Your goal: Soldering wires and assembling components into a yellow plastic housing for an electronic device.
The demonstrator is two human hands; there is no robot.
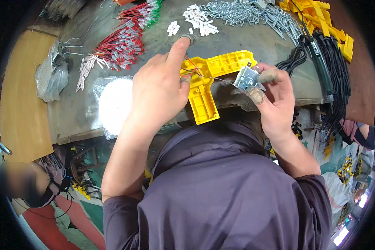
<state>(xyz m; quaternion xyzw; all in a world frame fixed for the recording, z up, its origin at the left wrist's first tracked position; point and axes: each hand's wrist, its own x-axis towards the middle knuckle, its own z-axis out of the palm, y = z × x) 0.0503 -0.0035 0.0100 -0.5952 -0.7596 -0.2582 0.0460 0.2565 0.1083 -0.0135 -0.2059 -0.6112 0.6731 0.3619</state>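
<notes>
My left hand (159, 85) is over the left side of a yellow plastic half-shell (204, 102), its thumb and lower fingers closed on it. The index finger, with a dark covering on its tip, stretches toward several small white sleeves (200, 21). The shell has a gun-like shape, its ribbed inside facing up. Thin red and dark wires (193, 68) lie across it. Between covered thumb and fingertips, my right hand (277, 89) pinches a small silvery metal-cased part (246, 78) beside the shell's right arm. A thin lead runs from this part toward the wires.
Red-wired small lamps (123, 46) lie in a heap at left, screws (237, 14) at the back. More yellow shells (321, 16), black cables (335, 75) and a dark green-black tool (321, 62) are at right. Bubble wrap (50, 81) sits far left. Another person (33, 183) is at lower left.
</notes>
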